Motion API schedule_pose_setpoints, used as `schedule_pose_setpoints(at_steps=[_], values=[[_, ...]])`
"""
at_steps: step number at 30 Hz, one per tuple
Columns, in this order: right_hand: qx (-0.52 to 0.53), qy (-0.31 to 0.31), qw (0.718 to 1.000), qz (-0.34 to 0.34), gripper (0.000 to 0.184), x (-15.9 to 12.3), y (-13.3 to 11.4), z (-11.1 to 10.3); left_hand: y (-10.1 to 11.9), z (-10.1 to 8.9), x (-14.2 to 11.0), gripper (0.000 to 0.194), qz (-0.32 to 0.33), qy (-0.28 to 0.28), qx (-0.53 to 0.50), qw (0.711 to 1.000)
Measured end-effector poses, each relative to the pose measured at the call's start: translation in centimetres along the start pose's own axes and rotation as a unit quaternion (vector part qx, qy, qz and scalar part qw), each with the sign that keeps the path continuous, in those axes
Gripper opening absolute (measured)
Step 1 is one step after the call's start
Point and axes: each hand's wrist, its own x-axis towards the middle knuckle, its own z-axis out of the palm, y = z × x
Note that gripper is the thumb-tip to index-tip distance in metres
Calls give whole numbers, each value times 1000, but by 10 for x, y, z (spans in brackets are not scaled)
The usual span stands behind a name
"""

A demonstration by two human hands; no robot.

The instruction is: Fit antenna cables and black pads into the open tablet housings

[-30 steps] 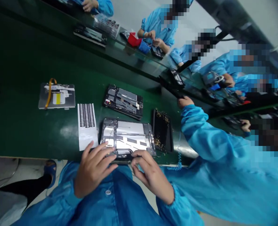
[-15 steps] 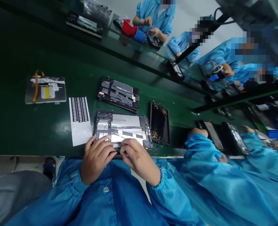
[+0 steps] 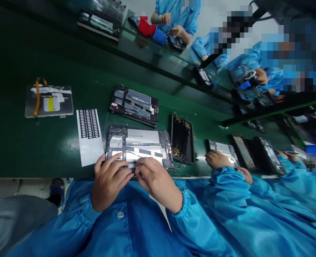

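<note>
An opened tablet (image 3: 144,137) lies in front of me, showing its silver battery, dark inner frame and thin wires. My left hand (image 3: 110,180) is at its near left edge, fingers curled over the rim and holding it. Close beside it, my right hand (image 3: 156,180) bends over the near edge with thumb and fingertips pinched together. Whatever is in that pinch is too small and hidden to name. Left of the tablet lies a white sheet of black stickers (image 3: 90,132). A second opened tablet (image 3: 135,105) sits just behind the first.
To the right stands a black tray (image 3: 183,139) with small gold-coloured parts. A flat panel with an orange ribbon cable (image 3: 49,101) lies far left. A co-worker's hands (image 3: 219,159) touch another device at right. A glass shelf with red and blue bins (image 3: 146,26) runs behind.
My hands have hardly moved on the tablet. At right, the co-worker's hand and an opened device beneath it have come into clearer view. The camera has shifted slightly.
</note>
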Motion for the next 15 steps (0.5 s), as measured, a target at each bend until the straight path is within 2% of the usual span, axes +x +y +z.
schedule_pose_setpoints(at_steps=[7,10,15], values=[[-10,-2,1000,14,12,-1,-2,1,2,3,-3,12,19,9,34,999],[56,23,998,15,12,-7,4,-3,2,2,-1,12,25,8,41,999],[144,85,983,77,12,-26,16,-3,7,0,4,9,19,-7,46,999]])
